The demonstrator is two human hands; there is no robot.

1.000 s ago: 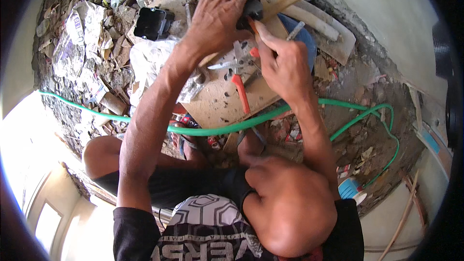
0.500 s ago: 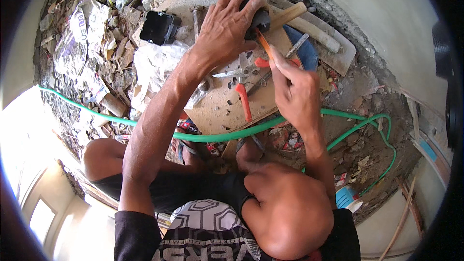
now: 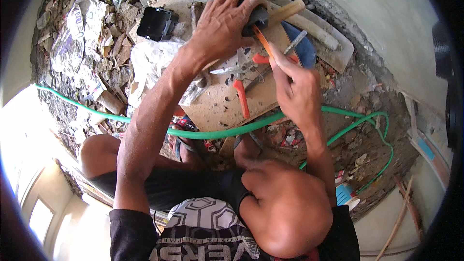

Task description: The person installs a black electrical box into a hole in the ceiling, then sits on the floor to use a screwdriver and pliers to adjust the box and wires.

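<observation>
My left hand (image 3: 224, 21) is spread over a black box-like piece (image 3: 259, 18) on the board, fingers curled over its far side. The hand hides most of that piece. My right hand (image 3: 297, 82) pinches an orange pencil (image 3: 263, 41), its far end against the near edge of the black piece. A wooden handle (image 3: 287, 11) sticks out just beyond the piece, its other end hidden. Pliers with red handles (image 3: 240, 97) lie on the board (image 3: 217, 113) between my forearms. An open black electrical box (image 3: 155, 23) stands left of my left hand.
A green hose (image 3: 217, 134) crosses in front of my feet and loops at the right. A crumpled clear plastic bag (image 3: 154, 65) lies left of the board. Stones and rubble (image 3: 116, 34) cover the left ground. A blue-and-white cup (image 3: 345, 194) lies at the lower right.
The view has shifted slightly. My left hand still rests on the black piece, and the pencil stays at its edge with little visible movement.
</observation>
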